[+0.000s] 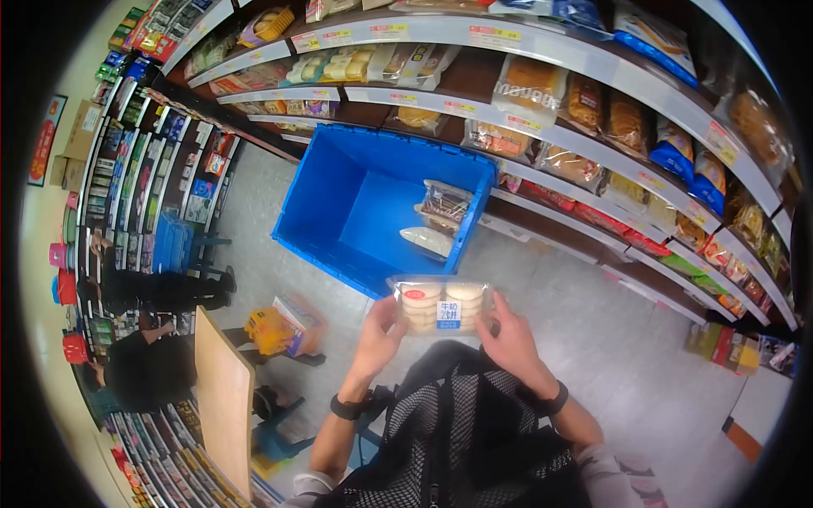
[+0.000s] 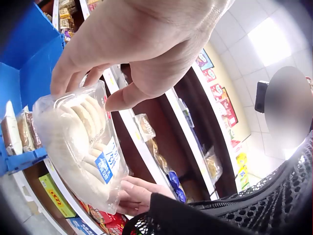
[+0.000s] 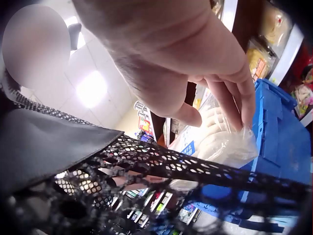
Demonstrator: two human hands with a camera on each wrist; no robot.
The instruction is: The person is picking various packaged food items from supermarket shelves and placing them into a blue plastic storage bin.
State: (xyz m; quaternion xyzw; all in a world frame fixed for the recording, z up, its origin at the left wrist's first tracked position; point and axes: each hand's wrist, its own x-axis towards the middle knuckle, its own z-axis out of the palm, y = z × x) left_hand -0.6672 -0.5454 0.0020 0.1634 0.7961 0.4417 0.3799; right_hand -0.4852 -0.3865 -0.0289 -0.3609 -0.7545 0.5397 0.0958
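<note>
A clear plastic pack of round pale cakes [image 1: 443,306], with a blue and white label, is held level between both hands in front of the chest. My left hand [image 1: 381,337] grips its left end, thumb on the near face. At the opposite end, my right hand [image 1: 508,339] pinches the pack between thumb and fingers. The left wrist view shows two rows of cakes [image 2: 80,117] through the crinkled wrap. Just beyond the pack stands a large blue crate [image 1: 326,199]. Inside its right side lie a pale packet [image 1: 426,241] and some darker packaged food [image 1: 446,203].
Shelves [image 1: 584,127] of bagged bread curve around the front and right. To the left are a wooden board [image 1: 222,398], a stool with a yellow package [image 1: 269,330] and a box, and people in dark clothes [image 1: 148,368]. Grey floor [image 1: 542,279] lies between crate and shelves.
</note>
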